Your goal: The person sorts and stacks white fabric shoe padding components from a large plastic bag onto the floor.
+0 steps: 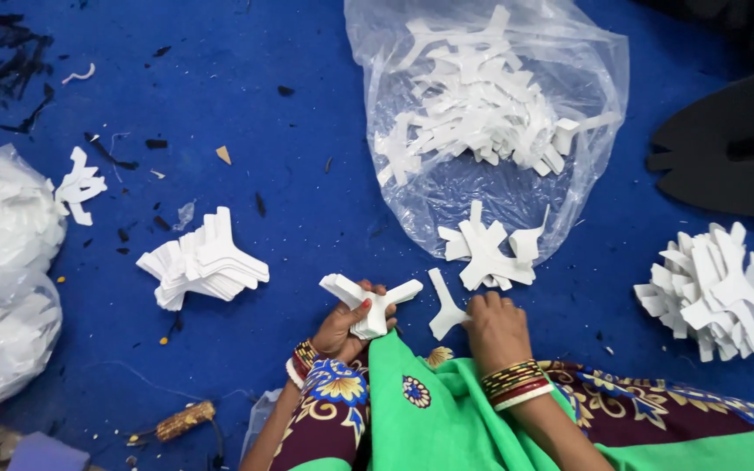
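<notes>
Left hand [339, 330]: closed around a small stack of white Y-shaped cutouts [370, 305], held just above the lap. Right hand [495, 327]: fingers curled, pinching a single white cutout [444, 307] against the blue floor [307, 174]. Left of the hands: neat cutout pile [202, 260]. Right: fanned pile [713, 290]. Farther off: clear plastic bag [490, 113], open, cutouts spilling from its mouth.

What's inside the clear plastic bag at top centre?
The clear plastic bag holds a heap of white Y-shaped cutouts, a few more near its mouth. Pieces buried under the heap, and their count, cannot be seen.
</notes>
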